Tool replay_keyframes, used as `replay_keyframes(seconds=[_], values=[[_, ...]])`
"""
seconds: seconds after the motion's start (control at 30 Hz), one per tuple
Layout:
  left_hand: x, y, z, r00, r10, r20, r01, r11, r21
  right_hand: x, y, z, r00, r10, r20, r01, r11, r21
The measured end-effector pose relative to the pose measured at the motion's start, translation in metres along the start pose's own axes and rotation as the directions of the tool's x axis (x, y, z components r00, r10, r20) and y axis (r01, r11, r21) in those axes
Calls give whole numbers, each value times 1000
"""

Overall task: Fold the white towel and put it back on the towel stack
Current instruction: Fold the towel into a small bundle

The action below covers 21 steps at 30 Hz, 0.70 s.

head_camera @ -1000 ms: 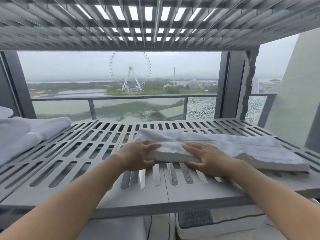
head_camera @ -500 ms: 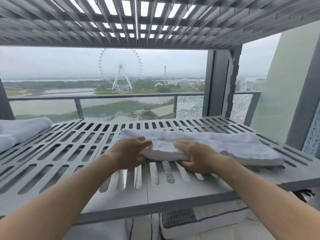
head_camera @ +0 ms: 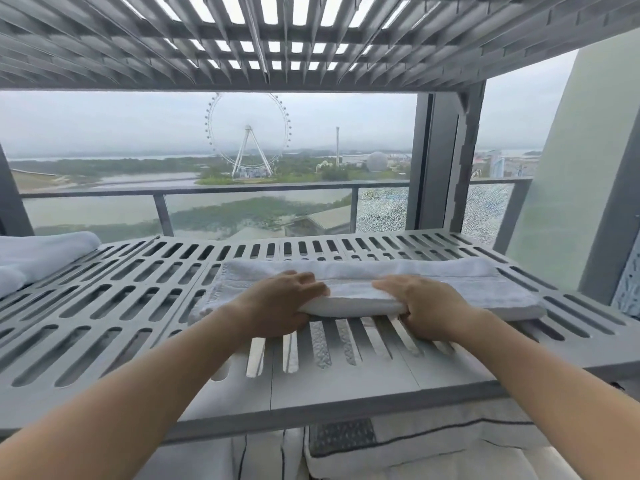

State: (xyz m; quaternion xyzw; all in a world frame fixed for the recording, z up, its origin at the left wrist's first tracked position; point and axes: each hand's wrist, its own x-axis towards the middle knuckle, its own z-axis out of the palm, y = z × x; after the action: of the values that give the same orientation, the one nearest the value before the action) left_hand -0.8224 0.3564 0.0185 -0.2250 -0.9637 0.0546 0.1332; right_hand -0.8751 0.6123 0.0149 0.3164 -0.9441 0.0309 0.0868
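Left grip (head_camera: 277, 306) and right grip (head_camera: 426, 306), the person's two bare hands, are both closed on the near folded edge of the white towel (head_camera: 457, 282). The fingers lie over the top layer. The thumbs appear to be tucked beneath the edge, though the view does not show them fully. The towel lies as a long folded band across the slatted grey shelf (head_camera: 104, 306), long axis running left to right. Its right end extends well past the right grip, and its left end sits just beyond the left grip. The towel stack (head_camera: 38, 254) rests at the far left of the same shelf, well apart from the towel. Handling judgement: the towel is soft, light and limp, with no stiffness of its own, so any unsupported length will sag and the layers may slide apart. The terry pile should give good friction. Take hold through all layers at the folded edge, not at a loose hem. Keep the grips spread along the band and support the long right end when it is lifted. A trailing corner could catch in the shelf slots.
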Motion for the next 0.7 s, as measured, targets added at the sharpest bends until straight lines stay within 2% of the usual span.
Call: replay_keyframes(seconds=[0.1, 0.23, 0.3, 0.4, 0.47, 0.53, 0.6, 0.7], values=[[-2, 4, -4, 999, -45, 1, 45, 998, -38, 1, 6, 0, 998, -64, 13, 64, 998, 23], [5, 12, -17, 990, -140, 1, 139, 978, -154, 3, 5, -5, 991, -125, 53, 106, 956, 274], [17, 17, -18, 979, -204, -15, 198, 964, -181, 11, 3, -9, 993, -113, 15, 99, 923, 373], [41, 23, -13, 956, -291, -37, 264, 908, -325, 32, 0, -10, 995, -55, -79, 84, 897, 433], [48, 20, -4, 951, -292, 101, 309, 896, -320, 43, 4, -6, 999, -22, -26, 31, 915, 403], [41, 10, 10, 914, -283, 291, 348, 915, -203, 46, 14, 6, 993, -19, 113, -10, 967, 253], [26, -4, 20, 889, -321, 327, 387, 908, -159, 45, 23, 16, 982, -33, 185, 10, 992, 123], [12, -15, 21, 893, -336, 299, 394, 906, -156, 46, 26, 18, 982, -28, 186, 9, 994, 107]])
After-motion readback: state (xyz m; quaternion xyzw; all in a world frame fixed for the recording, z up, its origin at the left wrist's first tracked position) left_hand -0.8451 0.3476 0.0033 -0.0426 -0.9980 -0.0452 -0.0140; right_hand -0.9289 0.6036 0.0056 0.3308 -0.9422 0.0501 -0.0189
